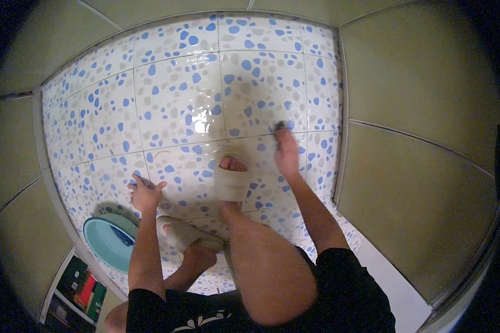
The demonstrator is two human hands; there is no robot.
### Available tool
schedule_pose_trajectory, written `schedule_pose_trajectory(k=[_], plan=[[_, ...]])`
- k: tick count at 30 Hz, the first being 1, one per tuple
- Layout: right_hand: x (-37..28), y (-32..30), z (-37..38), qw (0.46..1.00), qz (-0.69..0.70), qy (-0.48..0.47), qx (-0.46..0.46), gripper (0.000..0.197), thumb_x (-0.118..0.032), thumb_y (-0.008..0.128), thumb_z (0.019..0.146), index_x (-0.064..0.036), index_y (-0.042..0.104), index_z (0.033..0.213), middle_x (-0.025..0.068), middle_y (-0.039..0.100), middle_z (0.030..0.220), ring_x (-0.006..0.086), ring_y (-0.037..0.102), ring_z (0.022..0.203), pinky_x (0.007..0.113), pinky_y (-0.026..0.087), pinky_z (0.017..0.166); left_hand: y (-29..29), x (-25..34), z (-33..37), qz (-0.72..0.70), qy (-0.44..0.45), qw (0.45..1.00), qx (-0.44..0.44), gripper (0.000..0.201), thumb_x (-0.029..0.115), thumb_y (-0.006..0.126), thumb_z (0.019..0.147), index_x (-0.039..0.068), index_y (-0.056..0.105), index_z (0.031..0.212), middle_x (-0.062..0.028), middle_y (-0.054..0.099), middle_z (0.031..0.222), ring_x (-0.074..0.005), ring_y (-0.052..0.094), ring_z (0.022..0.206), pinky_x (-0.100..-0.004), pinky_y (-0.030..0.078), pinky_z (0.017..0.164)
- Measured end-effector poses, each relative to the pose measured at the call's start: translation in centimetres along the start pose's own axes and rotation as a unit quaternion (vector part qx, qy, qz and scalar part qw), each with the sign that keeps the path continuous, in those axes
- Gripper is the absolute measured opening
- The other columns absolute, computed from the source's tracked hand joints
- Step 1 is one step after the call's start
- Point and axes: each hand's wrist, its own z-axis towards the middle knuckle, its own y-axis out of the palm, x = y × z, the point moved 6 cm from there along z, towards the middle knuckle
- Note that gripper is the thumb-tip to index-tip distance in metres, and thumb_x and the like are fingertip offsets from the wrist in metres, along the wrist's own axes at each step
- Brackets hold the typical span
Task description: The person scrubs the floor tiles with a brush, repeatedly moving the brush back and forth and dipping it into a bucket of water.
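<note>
The wet tiled floor (pixel 178 111) has a white ground with blue and grey pebble spots. My right hand (pixel 286 155) is low over it at the right, blurred by motion. At its fingertips is a small dark object (pixel 280 126), too smeared to tell its kind. My left hand (pixel 145 195) has its fingers spread on or just above the tiles and holds nothing. Nearest to it, on the left, stands a light turquoise plastic basin (pixel 89 236) with something dark blue (pixel 121 236) inside, partly behind my left forearm.
My feet, in pale slippers (pixel 231 186), stand between my hands. Olive-green tiled walls (pixel 411 83) close in the floor at the far side, left and right. A low shelf (pixel 58 297) with red and green items is at the lower left. A white ledge (pixel 391 277) runs at the lower right.
</note>
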Motion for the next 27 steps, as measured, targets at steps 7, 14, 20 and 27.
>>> schedule_pose_trajectory(k=[7,14,20,27], plan=[[1.9,-4.6,-1.6,0.985,-0.057,0.124,0.109,0.060,0.003,0.052,0.080,0.0025,0.049,0.140,0.0249,0.046,0.147,0.0422,0.042,0.136,0.048,0.032,0.116,0.1,-1.4,0.5,0.002,0.002,1.000,0.002,0.128,0.074,0.078,0.061,0.013,0.021,0.158,-0.0341,0.029,0.154,-0.0477,0.050,0.128,-0.0524,0.040,0.106],[1.4,-2.7,-3.7,0.987,-0.052,0.118,0.091,0.069,-0.001,0.055,0.076,-0.0014,0.046,0.144,0.0244,0.046,0.147,0.0430,0.039,0.139,0.050,0.029,0.117,-0.1,-1.1,0.3,0.010,-0.003,1.000,0.005,0.128,0.076,0.076,0.060,0.014,0.022,0.158,-0.0340,0.030,0.154,-0.0476,0.051,0.128,-0.0501,0.041,0.106],[-0.6,-2.1,-6.0,0.996,-0.064,0.058,0.025,0.061,0.001,0.053,0.076,0.0000,0.052,0.137,0.0263,0.050,0.142,0.0449,0.046,0.133,0.049,0.035,0.113,-0.3,-0.9,0.1,0.027,-0.006,1.000,0.007,0.128,0.077,0.075,0.061,0.015,0.021,0.159,-0.0339,0.029,0.154,-0.0479,0.053,0.125,-0.0487,0.043,0.105],[11.8,-8.4,-14.8,0.799,-0.181,0.517,0.248,0.056,-0.008,0.058,0.080,0.0054,0.053,0.134,0.0305,0.052,0.134,0.0449,0.047,0.128,0.048,0.035,0.114,0.0,-1.1,0.3,0.030,0.007,0.999,0.020,0.129,0.079,0.074,0.061,0.014,0.021,0.159,-0.0352,0.032,0.152,-0.0481,0.054,0.124,-0.0503,0.044,0.103]])
